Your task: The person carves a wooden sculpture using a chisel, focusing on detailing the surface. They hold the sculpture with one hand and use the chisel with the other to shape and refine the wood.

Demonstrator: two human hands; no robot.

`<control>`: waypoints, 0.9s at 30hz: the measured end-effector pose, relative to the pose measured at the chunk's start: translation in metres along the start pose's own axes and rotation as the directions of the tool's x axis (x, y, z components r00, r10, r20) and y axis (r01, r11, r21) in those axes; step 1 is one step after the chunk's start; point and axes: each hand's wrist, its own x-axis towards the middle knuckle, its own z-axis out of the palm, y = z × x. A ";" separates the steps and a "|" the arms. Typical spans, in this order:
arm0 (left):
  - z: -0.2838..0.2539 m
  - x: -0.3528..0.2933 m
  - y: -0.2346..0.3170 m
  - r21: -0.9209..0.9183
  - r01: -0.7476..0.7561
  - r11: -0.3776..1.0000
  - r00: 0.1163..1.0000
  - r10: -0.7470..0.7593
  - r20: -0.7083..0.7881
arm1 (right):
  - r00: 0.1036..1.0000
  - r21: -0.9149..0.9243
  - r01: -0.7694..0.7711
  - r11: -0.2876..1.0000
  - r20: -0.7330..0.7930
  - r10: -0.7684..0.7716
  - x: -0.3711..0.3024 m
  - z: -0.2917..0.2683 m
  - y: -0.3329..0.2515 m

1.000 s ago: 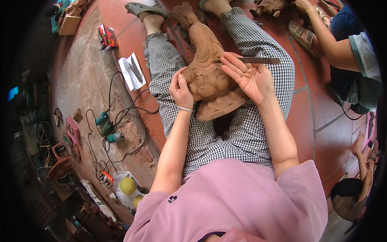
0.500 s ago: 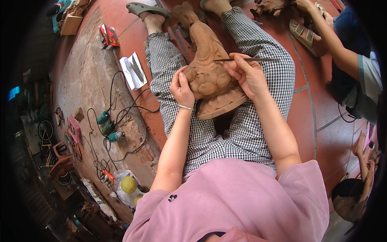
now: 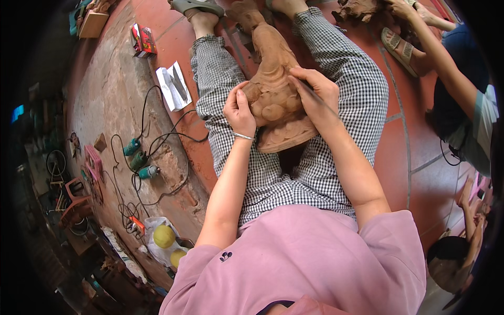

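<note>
A carved brown wooden statue (image 3: 274,59) lies between my legs, its rounded base toward me and its narrow end by my feet. My left hand (image 3: 240,111) is closed round the left side of the base, thumb on top. In my right hand (image 3: 321,102) is a thin dark file (image 3: 316,96), gripped like a pen and slanting back over the wrist. That hand rests against the right side of the statue, just above the bumpy carved part. Its fingers hide the file's working tip.
On the left floor lie several teal power tools (image 3: 149,171) with black cords, white paper (image 3: 171,97) with a dark blade on it, a red box (image 3: 143,41) and a bag with yellow-green fruit (image 3: 164,237). Another person's arm (image 3: 446,68) reaches toward a carved piece (image 3: 359,9) at upper right.
My right hand has turned, swinging the file from lying crosswise to slanting back toward my wrist. It now sits closer against the statue. My left hand keeps its hold.
</note>
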 end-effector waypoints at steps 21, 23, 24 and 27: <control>-0.001 -0.001 0.001 0.030 -0.004 1.000 1.000 0.004 -0.010 | 0.978 0.055 -0.201 0.978 0.071 0.197 0.005 -0.012 -0.009; 0.001 -0.001 0.000 0.024 -0.008 1.000 1.000 0.008 -0.010 | 0.984 0.014 -0.175 0.984 0.041 0.175 0.005 -0.008 -0.009; 0.001 0.000 0.001 0.026 -0.006 1.000 1.000 0.006 -0.012 | 0.990 -0.015 -0.131 0.991 0.045 0.132 0.005 -0.007 -0.007; -0.001 -0.001 0.002 0.035 0.012 0.999 1.000 -0.011 -0.008 | 0.994 -0.064 -0.027 0.998 0.100 0.033 0.000 -0.010 -0.012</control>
